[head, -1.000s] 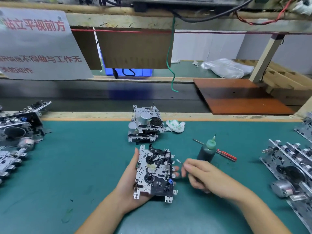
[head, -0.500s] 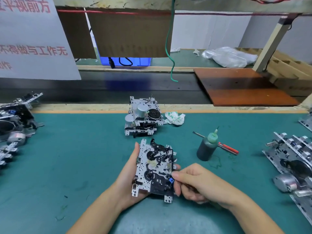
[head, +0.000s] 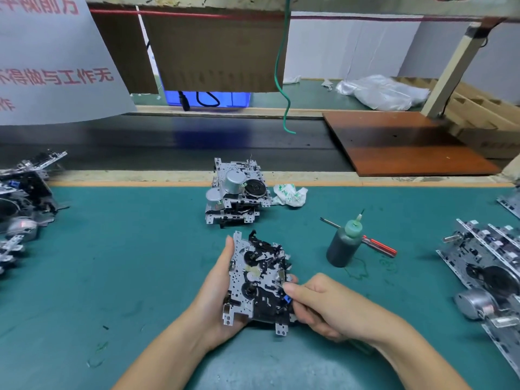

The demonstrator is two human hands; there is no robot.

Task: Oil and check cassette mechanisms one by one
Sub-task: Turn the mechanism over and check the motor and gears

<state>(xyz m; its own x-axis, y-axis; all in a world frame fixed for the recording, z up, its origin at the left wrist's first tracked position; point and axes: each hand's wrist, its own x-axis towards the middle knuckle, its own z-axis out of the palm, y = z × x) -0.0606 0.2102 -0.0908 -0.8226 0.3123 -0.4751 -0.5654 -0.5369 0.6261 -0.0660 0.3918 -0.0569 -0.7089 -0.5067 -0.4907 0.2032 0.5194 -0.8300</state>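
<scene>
A silver and black cassette mechanism (head: 254,280) is held face up just above the green mat. My left hand (head: 216,294) cups it from the left and from below, thumb along its left edge. My right hand (head: 326,305) pinches its right edge beside a small blue part, thumb on top and fingers curled under. Whether a tool lies inside that fist is hidden. A dark oil bottle (head: 342,246) with a green nozzle stands upright to the right of the mechanism, apart from both hands.
A red-handled screwdriver (head: 380,246) lies behind the bottle. Stacked mechanisms (head: 236,192) sit at the mat's far edge beside a crumpled white wrapper (head: 291,194). More mechanisms line the right side (head: 484,271) and the left (head: 22,198). Behind runs a dark conveyor belt (head: 168,147).
My right hand, which held a thin pin near the bottle, has moved left and down onto the mechanism's right edge. The view has tilted down and closer.
</scene>
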